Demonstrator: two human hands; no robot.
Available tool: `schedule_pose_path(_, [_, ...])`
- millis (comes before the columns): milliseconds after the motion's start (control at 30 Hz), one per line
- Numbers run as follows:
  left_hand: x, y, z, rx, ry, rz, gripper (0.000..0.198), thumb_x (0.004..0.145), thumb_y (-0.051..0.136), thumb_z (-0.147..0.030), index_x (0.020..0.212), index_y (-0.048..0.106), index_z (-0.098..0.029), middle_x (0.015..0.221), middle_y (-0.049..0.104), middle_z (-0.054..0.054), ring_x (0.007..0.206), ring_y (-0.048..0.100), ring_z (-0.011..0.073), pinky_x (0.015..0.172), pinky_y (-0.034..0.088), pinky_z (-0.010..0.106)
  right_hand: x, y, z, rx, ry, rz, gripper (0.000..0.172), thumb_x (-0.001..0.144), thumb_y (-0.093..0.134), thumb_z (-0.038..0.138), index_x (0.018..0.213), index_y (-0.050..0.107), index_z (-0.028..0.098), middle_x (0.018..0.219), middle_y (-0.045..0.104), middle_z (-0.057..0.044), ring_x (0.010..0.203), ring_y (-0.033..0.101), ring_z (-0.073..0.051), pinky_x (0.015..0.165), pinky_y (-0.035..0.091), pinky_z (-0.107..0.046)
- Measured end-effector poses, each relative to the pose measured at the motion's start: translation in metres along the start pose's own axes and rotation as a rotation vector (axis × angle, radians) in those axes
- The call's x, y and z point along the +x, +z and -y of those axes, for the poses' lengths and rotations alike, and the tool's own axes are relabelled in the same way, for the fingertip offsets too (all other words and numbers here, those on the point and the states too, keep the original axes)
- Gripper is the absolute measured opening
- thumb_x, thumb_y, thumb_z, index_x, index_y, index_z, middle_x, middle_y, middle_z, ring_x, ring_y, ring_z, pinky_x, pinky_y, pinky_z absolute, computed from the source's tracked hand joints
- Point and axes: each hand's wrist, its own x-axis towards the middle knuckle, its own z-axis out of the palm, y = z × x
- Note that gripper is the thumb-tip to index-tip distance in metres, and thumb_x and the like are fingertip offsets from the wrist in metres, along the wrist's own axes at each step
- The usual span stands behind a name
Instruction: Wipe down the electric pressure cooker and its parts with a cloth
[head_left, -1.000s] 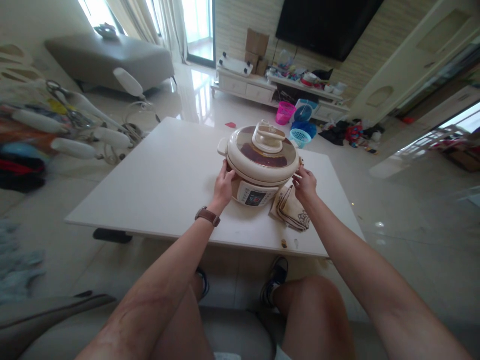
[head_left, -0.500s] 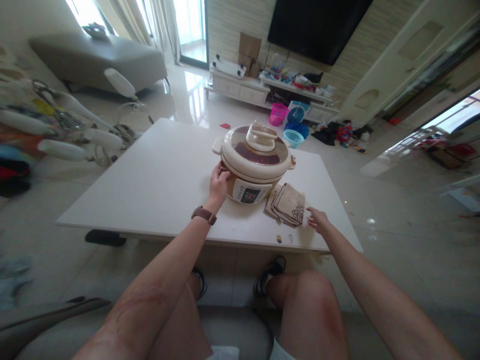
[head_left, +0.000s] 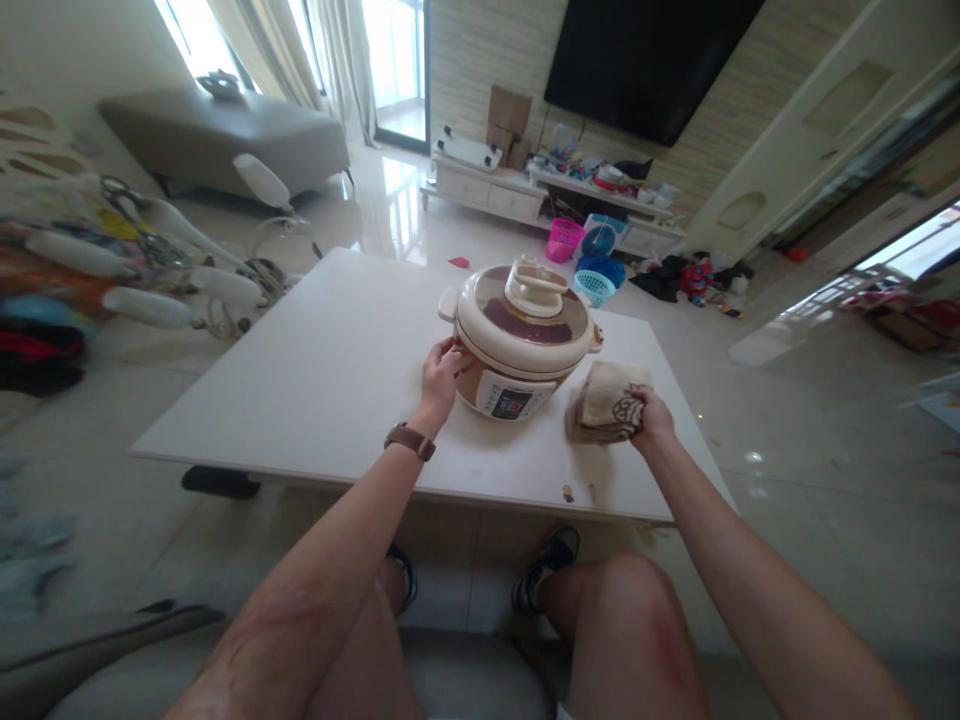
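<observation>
A cream and tan electric cooker (head_left: pixel 517 355) with a glass-windowed lid stands on the white table (head_left: pixel 330 370). My left hand (head_left: pixel 441 375) lies against its left side below the side handle, fingers touching the body and not closed round it; some fingertips are hard to make out. To the right of the cooker, my right hand (head_left: pixel 654 415) grips the right edge of a folded beige cloth (head_left: pixel 606 400) with a dark brown print. The cloth looks tilted and lifted off the tabletop, its left side blurred.
Two small stickers, one a yellow figure (head_left: pixel 568 493), lie near the table's front edge. Beyond the table are a pink basket (head_left: pixel 562 240), a light blue basket (head_left: pixel 594 288) and a low TV cabinet (head_left: pixel 487 192). White-padded equipment (head_left: pixel 150 307) stands at left.
My right hand has taken hold of the folded cloth and raised it, moving it right, away from the cooker. My left hand stays at the cooker's side. The view has shifted slightly.
</observation>
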Motion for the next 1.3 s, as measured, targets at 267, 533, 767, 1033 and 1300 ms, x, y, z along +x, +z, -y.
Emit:
schedule_pose_path(267, [0.003,-0.001,0.000,0.002,0.057,-0.210,0.030,0.081,0.060,-0.030,0.110,0.062,-0.024,0.129,0.067,0.013,0.128,0.063,0.0316,0.105,0.054,0.049,-0.077,0.058,0.086,-0.364,-0.943,0.083,0.010,0.079,0.074,0.019,0.089,0.074,0.021,0.111,0.070,-0.007,0.107,0.066,-0.024,0.087,0.058,-0.033])
schedule_pose_path(533, [-0.013,-0.008,-0.018,0.239,0.646,-0.282,0.053,0.088,0.054,-0.025,0.141,0.055,-0.023,0.151,0.061,0.013,0.145,0.055,0.0287,0.120,0.045,0.048,-0.138,0.132,0.057,-1.068,-1.289,0.495,0.020,0.091,0.068,0.019,0.110,0.073,0.026,0.150,0.066,-0.010,0.145,0.053,-0.042,0.117,0.042,-0.066])
schedule_pose_path(767, [-0.046,0.002,-0.042,0.753,1.204,0.101,0.057,0.083,0.057,-0.022,0.140,0.065,-0.025,0.153,0.065,0.010,0.153,0.051,0.0309,0.135,0.021,0.057,-0.139,0.135,0.058,-1.280,-1.543,0.673,0.027,0.098,0.065,0.021,0.123,0.072,0.027,0.155,0.063,-0.010,0.152,0.049,-0.039,0.118,0.043,-0.063])
schedule_pose_path(1033, [-0.056,0.027,-0.051,1.003,0.965,0.287,0.075,0.081,0.066,-0.022,0.155,0.058,-0.024,0.162,0.057,0.011,0.152,0.049,0.0329,0.131,0.029,0.053,-0.140,0.088,0.064,-1.083,-1.562,0.668,0.044,0.092,0.074,0.030,0.135,0.066,0.024,0.153,0.063,-0.013,0.150,0.051,-0.035,0.124,0.038,-0.059])
schedule_pose_path(1300, [-0.063,0.055,-0.056,1.110,0.959,0.392,0.076,0.085,0.072,-0.031,0.159,0.055,-0.031,0.170,0.048,0.006,0.159,0.038,0.0339,0.136,0.012,0.056,-0.135,0.008,-0.027,-0.756,-1.029,0.242,0.015,0.095,0.060,0.033,0.084,0.066,0.024,0.088,0.070,-0.006,0.091,0.064,-0.026,0.085,0.050,-0.043])
